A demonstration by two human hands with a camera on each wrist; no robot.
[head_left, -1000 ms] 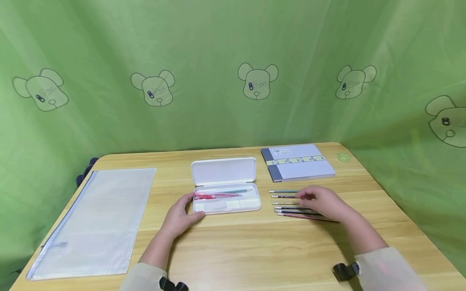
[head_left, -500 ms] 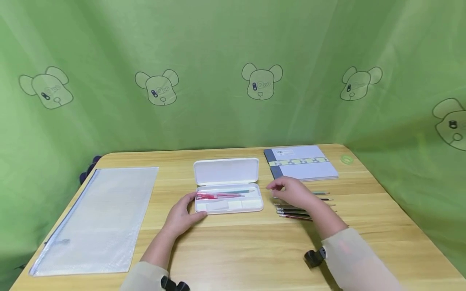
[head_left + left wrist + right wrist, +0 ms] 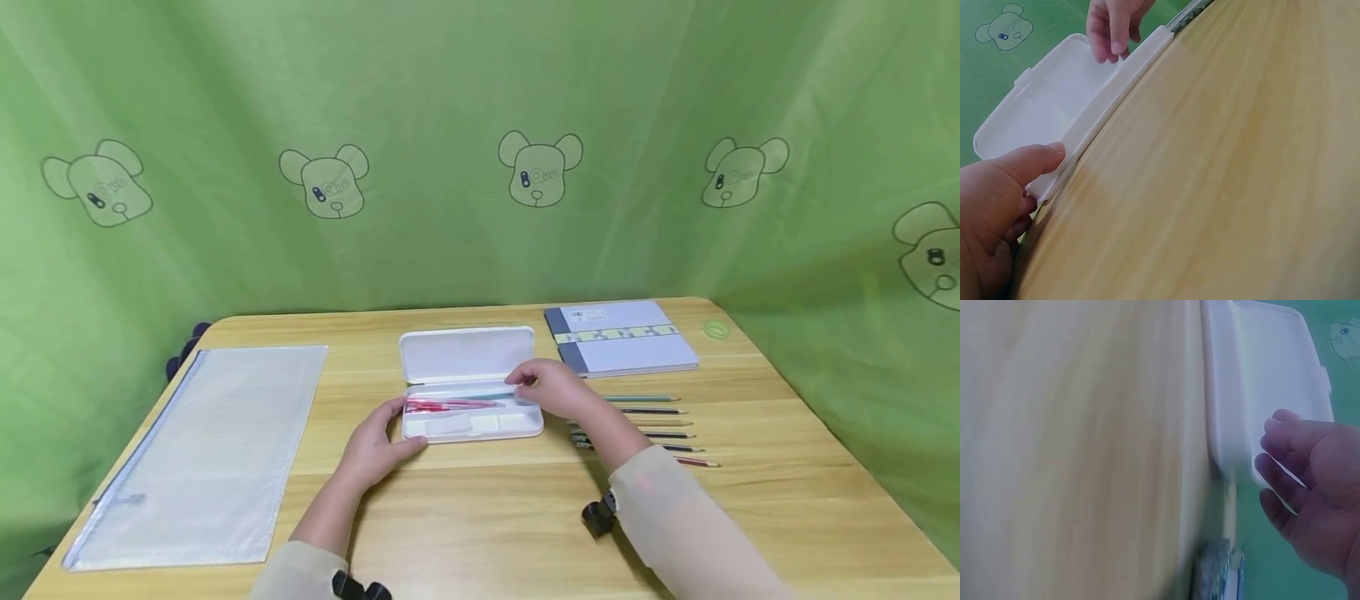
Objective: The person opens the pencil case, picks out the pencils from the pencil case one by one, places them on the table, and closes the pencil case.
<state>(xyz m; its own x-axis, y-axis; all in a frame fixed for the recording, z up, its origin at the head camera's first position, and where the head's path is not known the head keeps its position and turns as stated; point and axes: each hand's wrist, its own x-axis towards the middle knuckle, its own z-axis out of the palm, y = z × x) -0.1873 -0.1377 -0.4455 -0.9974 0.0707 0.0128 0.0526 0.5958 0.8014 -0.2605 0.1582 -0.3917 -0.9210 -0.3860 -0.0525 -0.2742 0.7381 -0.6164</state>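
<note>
A white pencil case lies with its lid raised in the middle of the table. Inside are a teal pencil, pink-red pens and pale white pieces. My left hand grips the case's left end, thumb along the front edge, as the left wrist view also shows. Over the case's right end hovers my right hand, fingers loosely bent near the teal pencil's tip. Nothing shows between those fingers in the right wrist view; whether they touch the pencil I cannot tell.
Several pencils lie in a row right of the case, partly under my right forearm. Behind them is a lilac notebook with a patterned band, and a green ring. A translucent zip pouch covers the left side.
My right hand has moved left, from over the row of pencils to the right end of the pencil case. The left hand has kept its grip on the case.
</note>
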